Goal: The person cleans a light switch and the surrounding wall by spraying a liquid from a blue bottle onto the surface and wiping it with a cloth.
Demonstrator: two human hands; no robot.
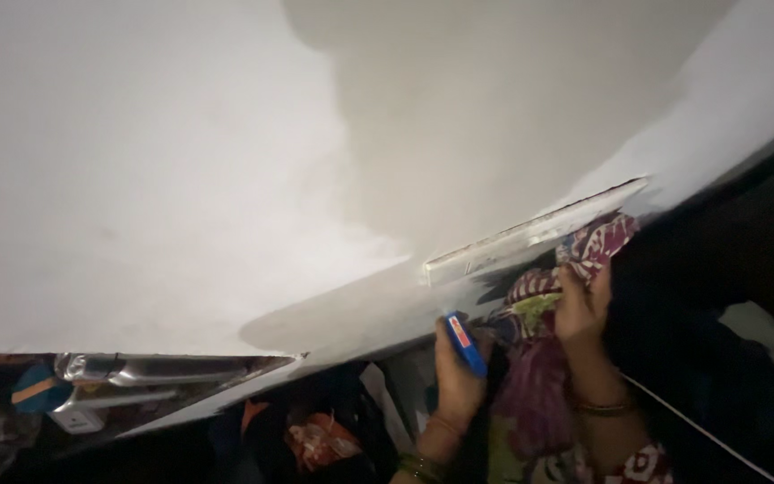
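White wall (181, 179); left hand (459, 372) grips blue packet (465, 342) (upright).

- The light is uneven: the white wall (136, 179) from nine to twelve o'clock is brightly lit and nearly washed out, with little surface detail.
- A broad soft grey shadow (459, 116) spreads across the wall from twelve o'clock down toward the centre, its edges diffuse.
- The lower edge, from seven to four o'clock, is very dim; clutter there sinks into near-black.
- The right hand (581, 305) and the left hand (459, 367), which holds a small blue box (465, 342), are only faintly lit and grainy.
- A shiny metal object (136, 367) at eight o'clock catches small highlights.
- The whole frame is soft, slightly blurred, and tilted.
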